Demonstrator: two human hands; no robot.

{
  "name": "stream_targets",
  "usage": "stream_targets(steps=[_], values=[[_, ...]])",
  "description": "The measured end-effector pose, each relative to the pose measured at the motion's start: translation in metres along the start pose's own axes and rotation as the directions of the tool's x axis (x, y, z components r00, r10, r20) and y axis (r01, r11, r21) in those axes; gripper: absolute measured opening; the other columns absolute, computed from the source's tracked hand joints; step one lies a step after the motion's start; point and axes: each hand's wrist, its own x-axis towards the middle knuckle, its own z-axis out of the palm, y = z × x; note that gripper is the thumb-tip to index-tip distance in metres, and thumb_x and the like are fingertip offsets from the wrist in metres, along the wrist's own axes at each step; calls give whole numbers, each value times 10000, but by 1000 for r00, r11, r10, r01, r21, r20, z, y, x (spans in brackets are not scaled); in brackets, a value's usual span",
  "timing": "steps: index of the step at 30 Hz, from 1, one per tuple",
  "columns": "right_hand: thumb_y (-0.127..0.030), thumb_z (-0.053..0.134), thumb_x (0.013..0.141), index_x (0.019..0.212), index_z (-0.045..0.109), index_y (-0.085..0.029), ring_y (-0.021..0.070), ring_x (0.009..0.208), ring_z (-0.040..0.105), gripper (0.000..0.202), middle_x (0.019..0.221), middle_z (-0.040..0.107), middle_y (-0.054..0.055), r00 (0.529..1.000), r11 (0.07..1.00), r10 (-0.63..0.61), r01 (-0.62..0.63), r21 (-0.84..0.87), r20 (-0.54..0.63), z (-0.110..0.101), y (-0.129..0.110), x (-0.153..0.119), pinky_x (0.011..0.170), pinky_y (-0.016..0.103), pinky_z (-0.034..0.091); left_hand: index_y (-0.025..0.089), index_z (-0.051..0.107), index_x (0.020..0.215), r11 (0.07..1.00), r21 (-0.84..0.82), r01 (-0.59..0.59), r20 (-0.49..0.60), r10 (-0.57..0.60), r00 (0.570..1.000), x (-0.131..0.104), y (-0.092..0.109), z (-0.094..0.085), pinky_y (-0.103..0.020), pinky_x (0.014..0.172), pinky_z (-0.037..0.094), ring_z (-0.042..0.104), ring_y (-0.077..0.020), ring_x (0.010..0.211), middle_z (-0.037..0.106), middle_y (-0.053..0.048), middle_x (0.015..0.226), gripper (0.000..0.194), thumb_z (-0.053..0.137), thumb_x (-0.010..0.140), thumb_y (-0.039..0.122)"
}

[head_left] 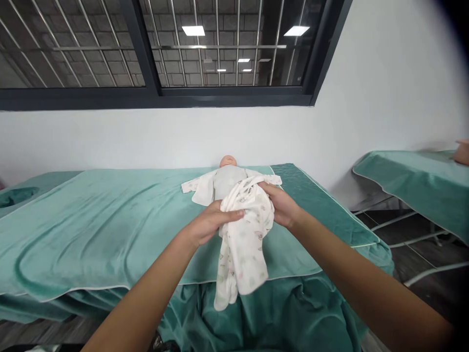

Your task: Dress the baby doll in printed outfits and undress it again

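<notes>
Between my two hands hangs a small white baby garment (249, 249) with a faint printed pattern, bunched at the top, its lower ends dangling over the bed's near edge. My left hand (216, 221) grips its left side, thumb laid across the front. My right hand (280, 201) holds the gathered upper right part; some of its fingers are hidden by the cloth. Behind the garment, a baby doll (228, 161) lies on its back with its head toward the wall. A pale top (205, 189) with printed sleeves is spread around the doll's body. The garment hides the doll's lower part.
A green velvety cover (110, 230) drapes the bed, with loose folds at the front. A second green-covered bed (414, 181) with metal legs stands at the right, bearing a partly visible skin-coloured object (462, 152). A white wall and barred window (227, 49) rise behind.
</notes>
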Motion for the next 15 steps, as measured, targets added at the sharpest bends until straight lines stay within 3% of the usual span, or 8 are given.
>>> stream_targets(steps=[2,4,7,9,12,15], values=[[-414,698,825,1109,684,-177,236,931,697,369,1009,751,83,997,998,63,-63,1,35,-1,13,-5,829,349,551,156,688,1196,996,-74,-50,-90,43,995,4,-5,-5,-333,868,520,678,-261,1009,734,-120,1094,499,793,747,349],[-507,698,820,1118,684,-161,242,921,700,458,1017,746,102,979,988,149,-142,-60,141,-1,28,-11,823,362,551,145,686,1192,991,-118,-67,-138,51,989,6,-12,-9,-334,843,528,692,-260,960,737,-128,1072,505,793,744,355],[-551,761,742,1111,695,-137,251,947,694,558,1022,739,108,894,959,256,-185,-216,368,-1,48,-20,877,385,530,126,711,1101,988,-146,-52,-171,27,985,6,-21,-10,-303,749,538,701,-228,842,749,-121,981,428,793,745,350],[-477,820,699,1114,701,-146,254,987,682,543,1037,736,94,868,948,265,-155,-278,421,0,57,-22,927,399,506,119,717,1060,989,-147,-17,-164,-7,986,3,-26,-10,-284,697,535,697,-210,793,752,-122,953,391,780,760,361],[-460,789,747,1099,708,-166,247,989,680,465,1045,739,82,950,965,168,-103,-242,262,0,60,-20,938,393,497,125,708,1109,991,-131,41,-138,-59,989,-3,-32,-14,-296,756,539,703,-222,862,748,-132,1025,424,745,794,408],[-508,712,813,1103,702,-161,252,962,693,452,1041,744,99,993,993,75,-66,-101,96,0,52,-15,899,377,516,118,710,1132,985,-52,166,9,-166,986,-8,-36,-22,-319,864,525,697,-256,971,742,-143,1081,463,791,749,365]])
